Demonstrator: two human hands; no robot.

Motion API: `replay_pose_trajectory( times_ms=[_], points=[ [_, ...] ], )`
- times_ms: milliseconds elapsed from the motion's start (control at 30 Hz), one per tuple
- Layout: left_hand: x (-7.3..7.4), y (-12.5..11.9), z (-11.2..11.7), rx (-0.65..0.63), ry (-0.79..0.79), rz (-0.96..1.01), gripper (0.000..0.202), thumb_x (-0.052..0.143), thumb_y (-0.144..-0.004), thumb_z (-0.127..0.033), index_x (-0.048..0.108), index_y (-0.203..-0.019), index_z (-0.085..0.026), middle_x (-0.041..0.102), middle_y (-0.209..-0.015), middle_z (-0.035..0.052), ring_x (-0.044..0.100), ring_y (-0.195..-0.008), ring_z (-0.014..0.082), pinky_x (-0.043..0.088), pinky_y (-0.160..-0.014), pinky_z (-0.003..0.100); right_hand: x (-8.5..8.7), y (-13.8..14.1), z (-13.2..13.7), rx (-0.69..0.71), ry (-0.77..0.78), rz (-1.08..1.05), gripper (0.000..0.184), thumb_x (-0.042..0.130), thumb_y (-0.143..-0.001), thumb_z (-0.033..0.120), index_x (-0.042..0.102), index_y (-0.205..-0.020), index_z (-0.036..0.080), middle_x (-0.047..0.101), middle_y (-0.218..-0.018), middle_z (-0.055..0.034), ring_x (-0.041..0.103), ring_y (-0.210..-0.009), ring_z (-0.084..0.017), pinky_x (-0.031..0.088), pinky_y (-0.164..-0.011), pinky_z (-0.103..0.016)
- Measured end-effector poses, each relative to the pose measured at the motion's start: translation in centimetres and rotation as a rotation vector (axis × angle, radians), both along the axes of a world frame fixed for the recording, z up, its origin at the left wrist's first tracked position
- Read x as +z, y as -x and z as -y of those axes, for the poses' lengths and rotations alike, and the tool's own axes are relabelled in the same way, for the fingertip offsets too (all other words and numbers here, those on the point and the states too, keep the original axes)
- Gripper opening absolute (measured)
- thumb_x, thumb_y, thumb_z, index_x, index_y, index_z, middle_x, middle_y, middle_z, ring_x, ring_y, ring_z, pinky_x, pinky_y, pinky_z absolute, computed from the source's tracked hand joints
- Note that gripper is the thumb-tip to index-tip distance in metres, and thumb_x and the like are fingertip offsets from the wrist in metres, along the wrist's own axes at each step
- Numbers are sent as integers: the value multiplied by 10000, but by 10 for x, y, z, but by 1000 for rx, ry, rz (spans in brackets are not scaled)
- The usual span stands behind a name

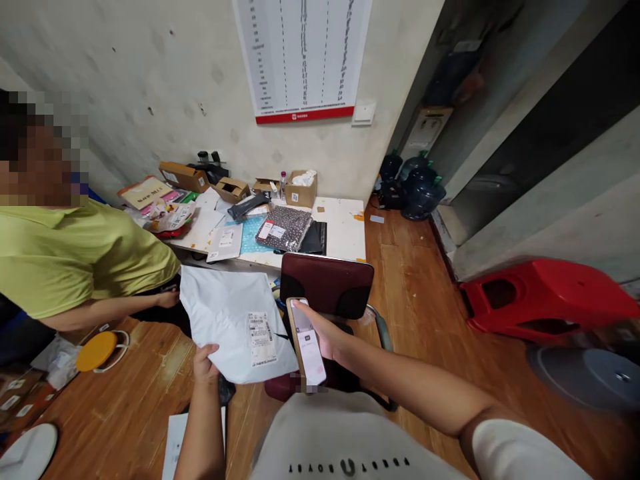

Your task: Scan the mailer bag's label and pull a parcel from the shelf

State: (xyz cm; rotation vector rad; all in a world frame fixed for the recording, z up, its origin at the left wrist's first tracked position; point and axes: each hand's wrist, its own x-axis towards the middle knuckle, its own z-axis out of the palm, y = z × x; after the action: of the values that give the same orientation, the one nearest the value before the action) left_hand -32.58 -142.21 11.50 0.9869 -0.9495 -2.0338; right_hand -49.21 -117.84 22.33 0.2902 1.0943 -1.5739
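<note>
1. Between the wearer and the white rectangular worktop (345, 230): flat white plastic mailer bag (223, 307), off the table, its black-printed paper label (263, 339) facing up at the wearer.
2. Left hand (204, 363): pinching the bag's near edge at one corner, thumb on top, fingers mostly hidden.
3. Right hand (327, 333): curled round a slim tan-edged smartphone (311, 357), thumb on the upper end of its lit screen. Phone sits at the bag's right end, overlapping it in view; can't tell if they touch.
4. Co-worker's bare hand (170, 298) is near the bag's far left corner. Contact unclear.
5. Risk: bag sags or swings, label creases or tilts. Likely cause: only one visible pinch on limp film, load off to one side.
6. Risk: bag slips to the brown wood-look floor (400, 300). Cause: smooth plastic, thumb catching little of the edge.
7. Risk: phone gets knocked or dropped. Cause: one-handed hold with thumb stretched, bag end close, dark-red chair backrest with black corners (333, 283) just beyond.
8. Risk: phone hides label print. Cause: drifting left over it; currently clear.
</note>
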Motion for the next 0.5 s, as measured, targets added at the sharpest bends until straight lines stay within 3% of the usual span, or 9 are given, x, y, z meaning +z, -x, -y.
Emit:
replay_pose_trajectory(
  times_ms=[133,233,500],
  points=[
    [0,12,28,20,-10,14,418,649,-395,-107,663,-807,-178,715,-780,28,658,-711,248,555,-715,377,-8,0,0,-10,27,18,460,481,-944,567,663,-831,160,720,-731,-72,676,-631,-192,531,-644,-299],
    [7,36,59,32,1,3,438,639,-413,-75,671,-843,-154,708,-773,32,656,-703,230,549,-736,355,-18,2,-4,-94,68,45,482,465,-944,563,649,-749,163,674,-610,-40,622,-526,-162,492,-562,-257],
    [43,150,170,18,45,-81,394,572,-523,-84,659,-900,-161,687,-768,29,659,-744,212,559,-842,371,-29,10,-32,-280,195,49,458,520,-866,560,675,-695,165,708,-625,-94,663,-560,-238,517,-557,-317]
  ],
)
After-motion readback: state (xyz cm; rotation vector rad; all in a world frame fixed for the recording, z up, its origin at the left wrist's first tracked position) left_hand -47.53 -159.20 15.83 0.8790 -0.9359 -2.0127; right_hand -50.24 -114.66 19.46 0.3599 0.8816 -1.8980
